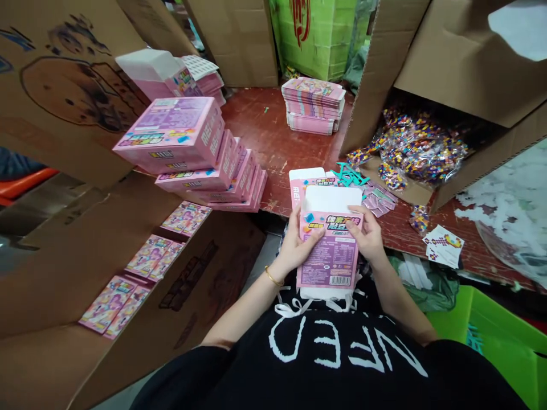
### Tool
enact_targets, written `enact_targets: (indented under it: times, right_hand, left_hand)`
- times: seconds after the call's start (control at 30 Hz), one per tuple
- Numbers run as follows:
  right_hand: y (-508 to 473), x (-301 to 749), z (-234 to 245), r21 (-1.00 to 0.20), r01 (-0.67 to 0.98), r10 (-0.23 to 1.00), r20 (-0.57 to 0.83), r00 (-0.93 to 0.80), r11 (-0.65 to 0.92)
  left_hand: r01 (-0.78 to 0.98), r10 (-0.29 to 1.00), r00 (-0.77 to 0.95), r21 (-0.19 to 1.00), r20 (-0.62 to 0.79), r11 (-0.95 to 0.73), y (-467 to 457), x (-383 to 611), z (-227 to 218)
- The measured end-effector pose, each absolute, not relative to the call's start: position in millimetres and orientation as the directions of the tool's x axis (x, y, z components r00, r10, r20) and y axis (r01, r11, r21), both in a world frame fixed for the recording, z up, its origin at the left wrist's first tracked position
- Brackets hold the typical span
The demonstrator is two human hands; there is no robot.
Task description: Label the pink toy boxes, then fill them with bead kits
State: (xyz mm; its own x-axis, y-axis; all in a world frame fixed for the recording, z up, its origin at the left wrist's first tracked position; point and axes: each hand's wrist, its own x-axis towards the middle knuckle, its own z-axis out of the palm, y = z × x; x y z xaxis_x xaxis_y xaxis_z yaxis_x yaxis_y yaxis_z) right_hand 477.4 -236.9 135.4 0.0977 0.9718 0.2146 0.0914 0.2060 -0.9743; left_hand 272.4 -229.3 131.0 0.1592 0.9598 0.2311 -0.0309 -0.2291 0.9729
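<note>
Between my two hands is a pink and purple printed carton [328, 250], its white top flap up and another white flap at the bottom end. My left hand [294, 242] grips its left side, thumb lying across the printed face. On the right edge, my right hand [367, 236] holds it near the top with the thumb on the front. Just behind it, another pink carton [296, 185] lies on the red table [273, 142]. Beside that are teal plastic pieces [351, 174] and small pinkish packets [378, 199].
Stacked pink boxes [171, 134] stand at the left table edge, above a large cardboard box [205, 273] holding several packed cartons [154, 256]. A pile of flat cartons [314, 105] sits at the back. Right are bags of colourful beads [421, 145], printed cards [443, 246] and a green bin [482, 330].
</note>
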Motion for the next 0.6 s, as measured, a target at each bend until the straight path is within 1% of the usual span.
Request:
enact_targets:
  times: [0.07, 0.17, 0.2, 0.3, 0.33, 0.37, 0.43, 0.5, 0.53, 0.6]
  right_hand:
    - [-235.0, 476.6, 127.6, -0.963, 0.16, 0.962, 0.24, 0.126, 0.219]
    - [-230.8, 476.8, 117.5, -0.904, 0.319, 0.926, 0.345, 0.155, 0.284]
    - [-230.1, 476.2, 113.9, -0.892, 0.33, 0.907, 0.38, 0.179, 0.309]
    - [-231.8, 472.3, 107.1, -0.903, 0.217, 0.86, 0.421, 0.287, 0.37]
    - [-233.0, 471.3, 107.6, -0.905, 0.185, 0.857, 0.423, 0.293, 0.383]
    - [-233.9, 470.9, 109.9, -0.904, 0.168, 0.865, 0.425, 0.267, 0.393]
    - [-234.2, 472.5, 119.3, -0.901, 0.161, 0.89, 0.426, 0.161, 0.403]
    - [-231.5, 476.3, 131.4, -0.913, 0.142, 0.912, 0.398, 0.101, 0.383]
    - [-229.1, 478.7, 136.9, -0.932, 0.115, 0.93, 0.355, 0.1, 0.343]
    - [-223.2, 483.8, 143.7, -0.977, 0.049, 0.969, 0.21, 0.127, 0.206]
  left_hand:
    - [0.033, 0.967, 0.084, 0.969, 0.242, -0.246, -218.1, 279.3, 127.2]
    - [0.094, 0.98, 0.14, 0.983, 0.144, -0.158, -207.3, 286.0, 120.6]
    - [0.081, 0.98, 0.141, 0.985, 0.138, -0.151, -205.9, 287.4, 118.5]
    - [-0.038, 0.97, 0.022, 0.969, 0.244, -0.243, -206.8, 290.0, 114.6]
    - [-0.074, 0.959, -0.014, 0.956, 0.283, -0.283, -207.9, 290.3, 114.6]
    - [-0.09, 0.951, -0.019, 0.947, 0.309, -0.309, -209.0, 290.2, 115.4]
    - [-0.062, 0.944, 0.043, 0.944, 0.328, -0.326, -210.0, 289.2, 118.9]
    - [0.013, 0.946, 0.082, 0.949, 0.313, -0.315, -208.8, 288.1, 123.7]
    - [0.039, 0.952, 0.07, 0.953, 0.297, -0.3, -207.6, 287.9, 125.9]
    - [0.046, 0.963, 0.026, 0.962, 0.268, -0.269, -204.7, 288.1, 129.1]
